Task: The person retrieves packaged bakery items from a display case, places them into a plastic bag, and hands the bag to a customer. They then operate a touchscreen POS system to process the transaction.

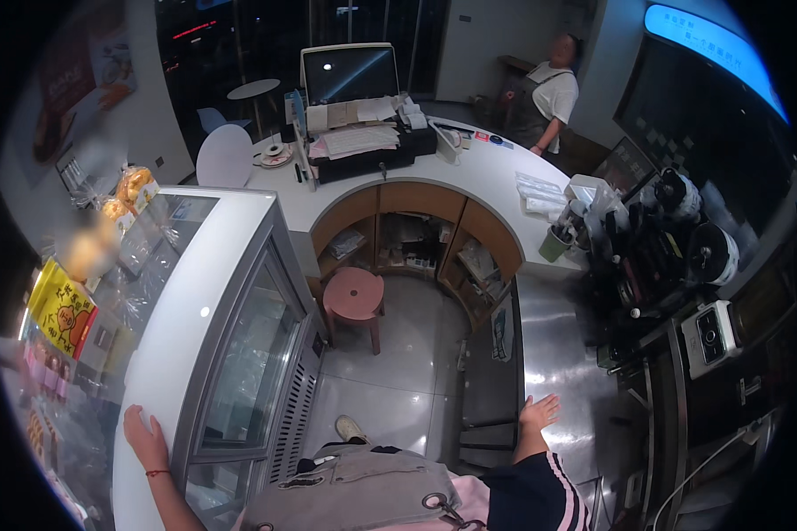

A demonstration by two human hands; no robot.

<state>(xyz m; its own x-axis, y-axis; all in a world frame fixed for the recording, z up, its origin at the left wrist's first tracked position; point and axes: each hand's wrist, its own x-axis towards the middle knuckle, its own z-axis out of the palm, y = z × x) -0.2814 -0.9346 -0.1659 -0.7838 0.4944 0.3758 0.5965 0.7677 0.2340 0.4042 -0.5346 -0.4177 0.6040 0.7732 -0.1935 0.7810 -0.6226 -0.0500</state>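
My left hand (pixel 145 440) rests on the white top of the display case (pixel 205 283), fingers apart, with a red string round the wrist. Glass doors and a vented panel face me on the case's inner side. To my right, my right hand (pixel 540 410) lies spread on the steel worktop (pixel 553 341), holding nothing. A grey apron (pixel 354 491) covers my front, and one light shoe (pixel 352 429) shows on the tiled floor.
A pink stool (pixel 354 294) stands ahead, inside the curved white counter (pixel 496 173). A monitor (pixel 350 75) and papers sit on it. Bagged bread (pixel 135 188) lines the left. A person (pixel 549 93) stands beyond the counter. Dark equipment and a green cup (pixel 554 243) crowd the right.
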